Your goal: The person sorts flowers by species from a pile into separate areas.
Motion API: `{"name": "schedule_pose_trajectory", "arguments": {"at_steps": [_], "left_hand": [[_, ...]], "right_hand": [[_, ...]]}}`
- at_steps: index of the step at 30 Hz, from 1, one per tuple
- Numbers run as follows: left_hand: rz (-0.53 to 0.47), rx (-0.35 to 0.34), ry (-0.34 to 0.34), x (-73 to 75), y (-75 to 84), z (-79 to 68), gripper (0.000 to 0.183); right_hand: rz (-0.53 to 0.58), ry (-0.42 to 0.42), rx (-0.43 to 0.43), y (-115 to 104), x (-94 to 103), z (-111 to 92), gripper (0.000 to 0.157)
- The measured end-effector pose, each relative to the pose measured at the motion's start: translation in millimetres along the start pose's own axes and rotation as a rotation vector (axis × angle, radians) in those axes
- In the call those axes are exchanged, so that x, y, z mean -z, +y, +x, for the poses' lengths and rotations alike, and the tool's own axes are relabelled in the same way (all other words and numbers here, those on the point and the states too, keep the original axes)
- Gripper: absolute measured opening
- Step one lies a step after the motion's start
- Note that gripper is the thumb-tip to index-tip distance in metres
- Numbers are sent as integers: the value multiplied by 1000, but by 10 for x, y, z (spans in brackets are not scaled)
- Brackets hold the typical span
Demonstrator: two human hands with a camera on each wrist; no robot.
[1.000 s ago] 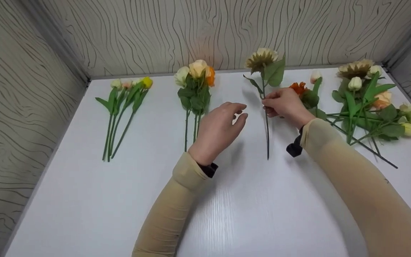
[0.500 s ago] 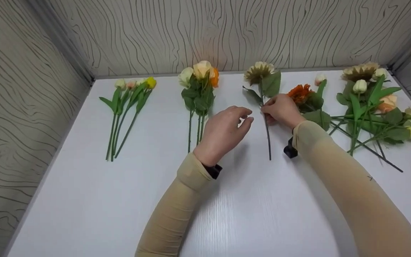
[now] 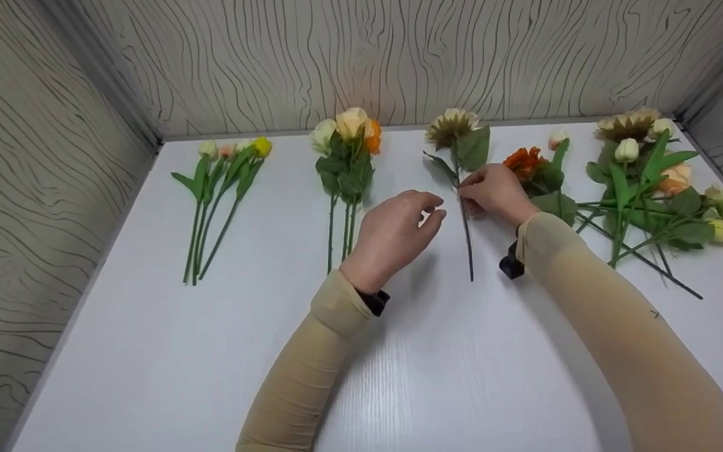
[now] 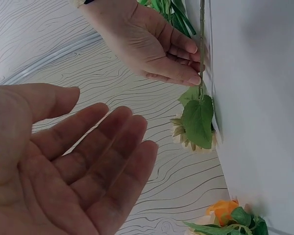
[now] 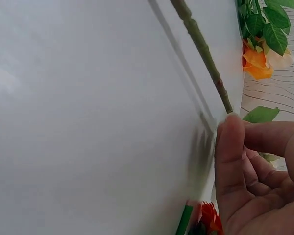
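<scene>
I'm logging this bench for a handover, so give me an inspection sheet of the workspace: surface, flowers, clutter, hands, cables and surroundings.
Surface: white table, shadows and light reflections on it.
Flowers: cream flower held; tulips and roses lie in separate groups to the left.
Clutter: mixed flowers at far right, overlapping, some stems crossed.
Hands: right hand pinches the cream flower's stem; left hand holds nothing.
Cables: nothing seen.
Surroundings: patterned wall panels behind and at both sides.
</scene>
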State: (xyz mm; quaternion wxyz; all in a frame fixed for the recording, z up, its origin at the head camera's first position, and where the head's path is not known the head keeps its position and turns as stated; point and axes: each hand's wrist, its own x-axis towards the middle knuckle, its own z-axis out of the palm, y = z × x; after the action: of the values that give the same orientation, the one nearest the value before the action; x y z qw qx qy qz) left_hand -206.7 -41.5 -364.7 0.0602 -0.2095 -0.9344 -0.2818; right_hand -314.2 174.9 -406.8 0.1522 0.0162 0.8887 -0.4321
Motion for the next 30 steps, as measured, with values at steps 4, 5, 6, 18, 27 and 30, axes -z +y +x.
{"name": "schedule_pose_trajectory", "arguments": {"at_steps": [4, 5, 6, 18, 27, 30], "left_hand": [[0, -10, 2, -10, 14, -2, 26], [0, -15, 2, -13, 18, -2, 26], [1, -20, 3, -15, 23, -3, 26], [26, -42, -13, -47, 40, -16, 25], [41, -99, -96, -172, 154, -54, 27], [71, -167, -139, -249, 260, -103, 28]], "right_hand": [[28, 12, 25, 11, -48, 0, 24], [40, 15, 29, 13, -58, 3, 24], [51, 16, 31, 18, -65, 7, 25], [55, 13, 46, -33, 157, -171, 35], [-24, 109, 88, 252, 816, -486, 41], [-58, 138, 72, 474, 1128, -579, 45]]}}
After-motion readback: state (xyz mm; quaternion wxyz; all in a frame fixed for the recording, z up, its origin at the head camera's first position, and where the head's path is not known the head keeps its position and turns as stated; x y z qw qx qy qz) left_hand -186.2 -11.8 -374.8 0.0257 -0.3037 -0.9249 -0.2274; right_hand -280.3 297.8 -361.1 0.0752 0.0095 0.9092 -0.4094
